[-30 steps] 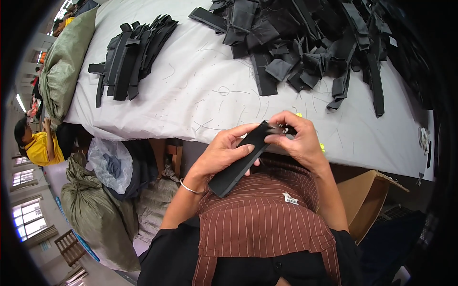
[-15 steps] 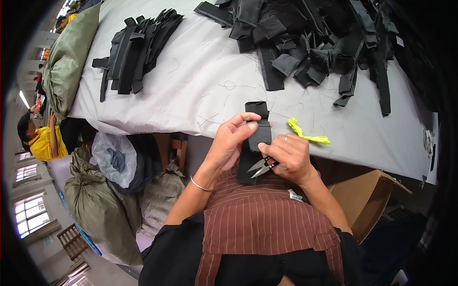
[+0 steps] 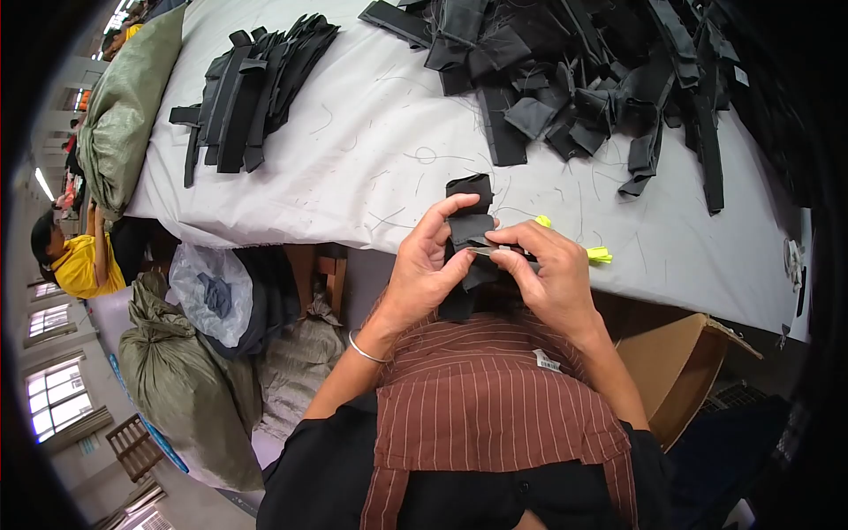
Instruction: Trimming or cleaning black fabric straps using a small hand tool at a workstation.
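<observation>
My left hand (image 3: 426,269) grips a black fabric strip (image 3: 470,230) between thumb and fingers at the table's near edge. The strip's top end stands up past my fingertips, and its lower end hangs toward my apron. My right hand (image 3: 558,281) is closed around small thread snips (image 3: 482,251). Their pointed metal blades lie against the strip beside my left thumb, while my right thumb and forefinger pinch close to them. Most of the snips' handle is hidden in the right hand. Behind that hand a knotted yellow-green cloth strip (image 3: 600,255) is partly covered.
Loose black strips (image 3: 565,97) form a heap at the far right of the white-covered table (image 3: 371,159). A neater stack (image 3: 243,106) lies far left, with cut threads between. Sacks (image 3: 177,380), a plastic-lined bag (image 3: 208,296) and a cardboard box (image 3: 680,371) stand below.
My right hand has risen and turned, bringing the snips' blades from pointing down-left up against the strip. The left hand has tilted the strip slightly. My right hand now partly covers the yellow-green cloth.
</observation>
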{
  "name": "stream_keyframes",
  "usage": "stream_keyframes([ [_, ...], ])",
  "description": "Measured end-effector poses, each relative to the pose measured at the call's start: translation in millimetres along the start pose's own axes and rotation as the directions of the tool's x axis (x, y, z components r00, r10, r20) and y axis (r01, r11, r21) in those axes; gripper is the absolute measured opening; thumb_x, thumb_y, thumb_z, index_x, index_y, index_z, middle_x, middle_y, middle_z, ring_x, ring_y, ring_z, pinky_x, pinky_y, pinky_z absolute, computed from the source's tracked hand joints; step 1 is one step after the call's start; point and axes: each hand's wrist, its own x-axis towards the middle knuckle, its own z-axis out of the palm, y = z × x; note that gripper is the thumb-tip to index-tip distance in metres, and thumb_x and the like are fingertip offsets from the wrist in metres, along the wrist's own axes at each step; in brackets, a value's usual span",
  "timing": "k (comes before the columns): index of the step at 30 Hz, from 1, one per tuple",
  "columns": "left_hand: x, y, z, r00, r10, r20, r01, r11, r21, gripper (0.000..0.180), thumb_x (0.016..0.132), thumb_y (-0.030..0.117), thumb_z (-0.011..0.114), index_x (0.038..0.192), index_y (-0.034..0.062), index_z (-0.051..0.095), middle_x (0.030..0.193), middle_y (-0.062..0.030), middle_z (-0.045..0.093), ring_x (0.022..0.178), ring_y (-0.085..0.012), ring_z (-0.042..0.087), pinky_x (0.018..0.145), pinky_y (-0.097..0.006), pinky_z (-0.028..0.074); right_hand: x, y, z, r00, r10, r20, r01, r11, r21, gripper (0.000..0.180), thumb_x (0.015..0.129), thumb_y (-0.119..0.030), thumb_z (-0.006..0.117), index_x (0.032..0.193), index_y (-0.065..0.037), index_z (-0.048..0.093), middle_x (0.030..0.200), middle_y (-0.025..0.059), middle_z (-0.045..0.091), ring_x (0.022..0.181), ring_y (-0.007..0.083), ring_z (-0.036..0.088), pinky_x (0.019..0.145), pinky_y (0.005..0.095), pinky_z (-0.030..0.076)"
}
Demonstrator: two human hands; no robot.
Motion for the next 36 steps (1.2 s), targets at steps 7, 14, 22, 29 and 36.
stream_keyframes([
  [7, -1, 2, 3, 1.000, -0.019, 0.022, 0.017, 0.997, 0.070, 0.054, 0.084, -0.011, 0.051, 0.136, -0.0004, 0.040, 0.116, -0.0068, 0.056, 0.104, -0.0076, 0.052, 0.088, -0.021, 0.043, 6, 2, 7, 0.992, -0.116, -0.057, 0.110, 0.988, -0.110, 0.010, 0.078, -0.016, 0.070, 0.084, -0.009, 0.067, 0.073, 0.0039, 0.063, 0.065, 0.0227, 0.060, 0.058, 0.0336, 0.045],
  [14, -2, 1, 0, 0.998, -0.068, 0.020, 0.066, 0.995, 0.068, 0.052, 0.084, -0.010, 0.052, 0.134, -0.0015, 0.042, 0.115, -0.0065, 0.056, 0.104, -0.0075, 0.053, 0.087, -0.021, 0.043, 8, 4, 6, 0.987, -0.155, -0.036, 0.148, 0.977, -0.153, 0.010, 0.076, -0.015, 0.071, 0.082, -0.008, 0.066, 0.071, 0.0032, 0.063, 0.063, 0.0232, 0.060, 0.058, 0.0336, 0.045],
  [22, -5, -3, -8, 0.984, -0.156, -0.088, 0.141, 0.977, -0.159, 0.045, 0.080, -0.008, 0.049, 0.125, -0.0024, 0.047, 0.107, -0.0181, 0.063, 0.090, -0.0190, 0.066, 0.081, -0.029, 0.056, -1, 8, -1, 0.990, 0.128, -0.056, -0.118, 0.980, 0.160, 0.011, 0.079, -0.012, 0.070, 0.088, -0.007, 0.067, 0.076, 0.0056, 0.068, 0.066, 0.0200, 0.064, 0.060, 0.0303, 0.047],
  [29, -10, -6, -9, 0.984, -0.122, -0.133, 0.096, 0.978, -0.183, 0.041, 0.077, -0.007, 0.046, 0.118, -0.0034, 0.049, 0.108, -0.0247, 0.062, 0.087, -0.0250, 0.068, 0.076, -0.034, 0.059, -11, 14, 0, 0.986, 0.168, 0.019, -0.169, 0.984, 0.052, 0.010, 0.083, -0.015, 0.068, 0.087, -0.007, 0.066, 0.072, 0.0062, 0.067, 0.059, 0.0207, 0.060, 0.055, 0.0302, 0.044],
  [36, -11, -5, -7, 0.986, -0.126, -0.109, 0.112, 0.985, -0.131, 0.043, 0.076, -0.006, 0.044, 0.119, -0.0044, 0.048, 0.106, -0.0223, 0.063, 0.086, -0.0242, 0.068, 0.076, -0.034, 0.059, -9, 14, 5, 0.987, 0.161, -0.024, -0.160, 0.986, 0.046, 0.010, 0.083, -0.017, 0.067, 0.086, -0.008, 0.066, 0.070, 0.0062, 0.066, 0.053, 0.0204, 0.056, 0.050, 0.0318, 0.041],
])
